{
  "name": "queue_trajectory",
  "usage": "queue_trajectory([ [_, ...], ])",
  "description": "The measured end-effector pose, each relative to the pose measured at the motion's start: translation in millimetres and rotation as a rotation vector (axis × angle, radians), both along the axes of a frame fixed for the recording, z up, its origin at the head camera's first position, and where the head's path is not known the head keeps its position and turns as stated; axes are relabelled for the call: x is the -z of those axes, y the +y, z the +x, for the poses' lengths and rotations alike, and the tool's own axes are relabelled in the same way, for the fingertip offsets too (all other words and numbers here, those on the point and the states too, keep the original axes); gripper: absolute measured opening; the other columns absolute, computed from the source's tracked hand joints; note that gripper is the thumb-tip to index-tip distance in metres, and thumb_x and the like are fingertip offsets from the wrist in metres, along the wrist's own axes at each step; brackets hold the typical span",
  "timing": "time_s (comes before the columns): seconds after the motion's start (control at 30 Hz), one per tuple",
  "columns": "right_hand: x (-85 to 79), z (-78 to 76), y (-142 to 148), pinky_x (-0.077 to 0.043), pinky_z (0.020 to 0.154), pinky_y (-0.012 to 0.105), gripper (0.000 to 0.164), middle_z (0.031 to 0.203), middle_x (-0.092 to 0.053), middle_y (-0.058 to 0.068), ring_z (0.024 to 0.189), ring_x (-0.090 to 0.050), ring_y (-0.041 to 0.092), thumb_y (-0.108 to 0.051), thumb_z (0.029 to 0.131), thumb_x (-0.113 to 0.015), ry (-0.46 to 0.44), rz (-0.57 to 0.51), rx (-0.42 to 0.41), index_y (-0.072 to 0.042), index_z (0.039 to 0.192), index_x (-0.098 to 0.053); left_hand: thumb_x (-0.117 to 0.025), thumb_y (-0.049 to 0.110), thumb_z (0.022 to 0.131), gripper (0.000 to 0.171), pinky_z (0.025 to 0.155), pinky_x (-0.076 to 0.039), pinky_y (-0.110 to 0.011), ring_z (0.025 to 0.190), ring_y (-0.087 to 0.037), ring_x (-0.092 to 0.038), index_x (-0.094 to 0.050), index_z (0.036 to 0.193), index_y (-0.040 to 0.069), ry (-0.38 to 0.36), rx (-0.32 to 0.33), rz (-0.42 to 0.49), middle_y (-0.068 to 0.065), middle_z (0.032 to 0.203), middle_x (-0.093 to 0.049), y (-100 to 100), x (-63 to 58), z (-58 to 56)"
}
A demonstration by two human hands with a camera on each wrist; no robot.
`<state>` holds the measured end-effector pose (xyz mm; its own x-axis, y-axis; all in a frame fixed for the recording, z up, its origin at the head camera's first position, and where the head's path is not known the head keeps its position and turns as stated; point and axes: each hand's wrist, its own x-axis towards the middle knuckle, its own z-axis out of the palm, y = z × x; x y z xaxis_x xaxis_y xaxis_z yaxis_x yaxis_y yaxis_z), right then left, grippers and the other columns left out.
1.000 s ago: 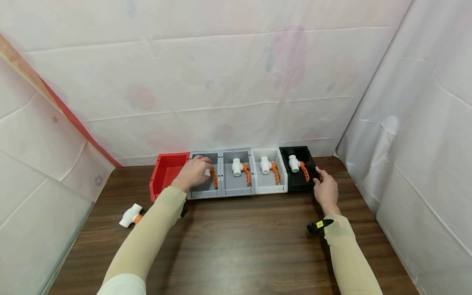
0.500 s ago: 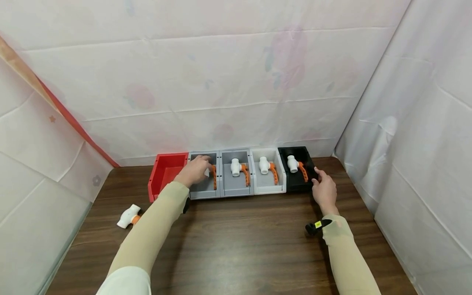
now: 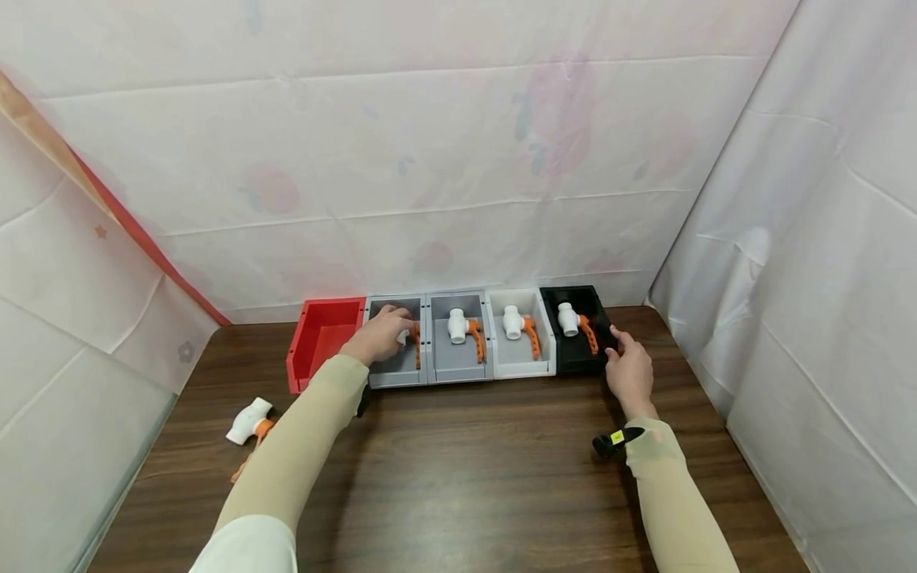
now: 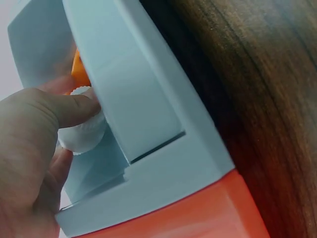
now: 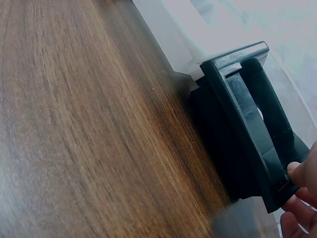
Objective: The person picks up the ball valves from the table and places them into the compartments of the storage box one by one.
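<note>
My left hand (image 3: pixel 380 335) reaches into the left grey bin (image 3: pixel 396 380). Its thumb and fingers pinch the white body of a ball valve (image 4: pixel 84 133), whose orange handle points to the right in the head view. At the far end of the row, my right hand (image 3: pixel 630 371) grips the right wall of the black bin (image 5: pixel 237 106), thumb over the rim and fingers outside. A white ball valve with an orange handle (image 3: pixel 568 319) lies in that black bin. Similar valves lie in the second grey bin (image 3: pixel 458 372) and the white bin (image 3: pixel 526 367).
A red bin (image 3: pixel 325 338) with nothing in it closes the row at the left. Another ball valve (image 3: pixel 251 420) lies on the brown wood table (image 3: pixel 458 477), partly behind my left forearm. White patterned cloth (image 3: pixel 444 159) hangs behind the bins and along both sides.
My left hand stays at the left grey bin, its raised index finger now lowered. The left forearm has shifted slightly right, showing more of the loose valve's handle. The right hand keeps its hold.
</note>
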<state>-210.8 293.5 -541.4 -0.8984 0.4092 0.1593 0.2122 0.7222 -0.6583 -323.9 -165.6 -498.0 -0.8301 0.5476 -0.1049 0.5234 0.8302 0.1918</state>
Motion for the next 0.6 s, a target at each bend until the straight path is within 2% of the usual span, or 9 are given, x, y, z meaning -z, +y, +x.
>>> queue_trajectory([
  [0.23,-1.4,2.3,-0.8,-0.045,0.073,0.055,0.047,0.110,-0.058,0.018,0.094,-0.057,0.039,-0.014,0.101,-0.058,-0.004,-0.003,-0.009,-0.020,0.147,-0.051,-0.076,0.000,0.084,0.030,0.100,-0.048,-0.044,0.122,-0.035,-0.047,-0.075,0.112,0.012,0.011,0.083,-0.050,-0.011,0.122,-0.064,0.6,0.6,2.3],
  [0.4,-2.0,3.4,-2.2,-0.045,0.074,0.055,0.047,0.111,-0.058,0.019,0.094,-0.056,0.039,-0.014,0.101,-0.058,-0.006,-0.011,-0.007,-0.020,0.147,-0.050,-0.077,0.000,0.083,0.030,0.099,-0.049,-0.044,0.123,-0.035,-0.047,-0.075,0.111,0.013,0.017,0.079,-0.041,-0.011,0.123,-0.064,0.7,0.3,4.3],
  [0.6,-2.1,2.8,-3.1,-0.045,0.073,0.054,0.047,0.110,-0.057,0.018,0.093,-0.056,0.039,-0.014,0.102,-0.057,0.001,-0.012,-0.010,-0.020,0.147,-0.050,-0.079,0.003,0.083,0.030,0.096,-0.051,-0.043,0.125,-0.031,-0.045,-0.076,0.110,0.014,0.054,0.042,-0.033,-0.008,0.123,-0.064,-1.4,5.5,5.1],
])
